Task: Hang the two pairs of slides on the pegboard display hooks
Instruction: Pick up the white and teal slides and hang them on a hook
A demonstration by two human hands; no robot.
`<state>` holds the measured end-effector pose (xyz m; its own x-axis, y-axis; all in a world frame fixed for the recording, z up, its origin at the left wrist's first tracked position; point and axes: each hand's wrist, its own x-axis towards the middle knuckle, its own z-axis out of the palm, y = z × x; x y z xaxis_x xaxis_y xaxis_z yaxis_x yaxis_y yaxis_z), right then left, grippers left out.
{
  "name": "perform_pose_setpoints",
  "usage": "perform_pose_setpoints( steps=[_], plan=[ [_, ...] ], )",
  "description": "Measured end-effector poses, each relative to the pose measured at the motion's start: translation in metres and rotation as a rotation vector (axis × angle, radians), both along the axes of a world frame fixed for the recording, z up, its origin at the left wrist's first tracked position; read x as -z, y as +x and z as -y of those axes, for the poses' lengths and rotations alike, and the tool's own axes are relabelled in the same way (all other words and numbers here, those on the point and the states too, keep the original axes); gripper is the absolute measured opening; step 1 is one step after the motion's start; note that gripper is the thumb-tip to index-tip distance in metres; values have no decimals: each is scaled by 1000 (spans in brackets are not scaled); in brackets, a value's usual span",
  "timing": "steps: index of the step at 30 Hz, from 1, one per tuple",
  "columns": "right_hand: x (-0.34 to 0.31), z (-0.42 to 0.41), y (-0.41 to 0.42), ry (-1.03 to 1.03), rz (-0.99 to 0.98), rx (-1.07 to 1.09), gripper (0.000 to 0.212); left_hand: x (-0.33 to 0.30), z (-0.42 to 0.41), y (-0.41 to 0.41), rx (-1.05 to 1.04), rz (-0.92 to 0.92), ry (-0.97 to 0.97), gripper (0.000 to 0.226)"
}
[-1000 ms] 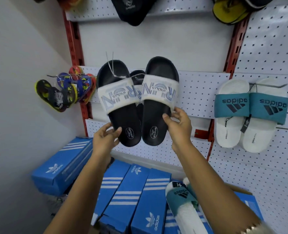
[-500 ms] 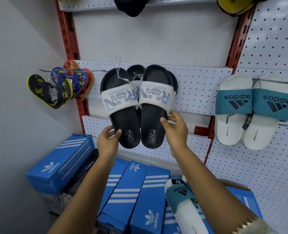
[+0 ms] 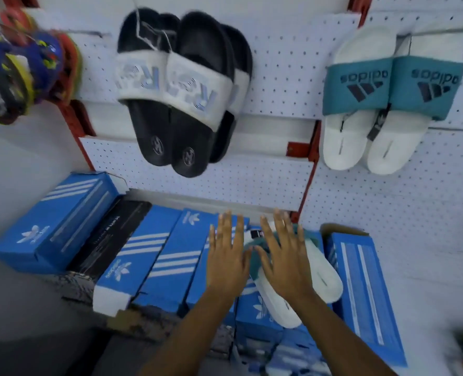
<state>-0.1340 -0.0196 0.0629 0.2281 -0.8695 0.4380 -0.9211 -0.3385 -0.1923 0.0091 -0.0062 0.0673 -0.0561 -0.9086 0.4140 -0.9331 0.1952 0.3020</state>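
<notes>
Your left hand and right hand were flat and empty, low in the frame, right over the white slides on the boxes, ready to grab them.

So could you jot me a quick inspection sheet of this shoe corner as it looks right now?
Surface: pegboard, white, on red uprights.
Job's things: black slides hang on a hook; white slides with teal straps lie on the boxes below.
Clutter: blue boxes; another white pair and colourful sandals already hung.
Hands: left hand open, empty; right hand open over the lying white slides, grip not closed.
Cables: nothing seen.
Surroundings: plain wall at left.
</notes>
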Motion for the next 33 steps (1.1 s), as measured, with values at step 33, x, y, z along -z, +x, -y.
perform_pose_setpoints(
  steps=[33],
  plan=[
    [75,-2,-160,1252,1340,603,22,101,-12,-66,-346,-1088,966,53]
  ],
)
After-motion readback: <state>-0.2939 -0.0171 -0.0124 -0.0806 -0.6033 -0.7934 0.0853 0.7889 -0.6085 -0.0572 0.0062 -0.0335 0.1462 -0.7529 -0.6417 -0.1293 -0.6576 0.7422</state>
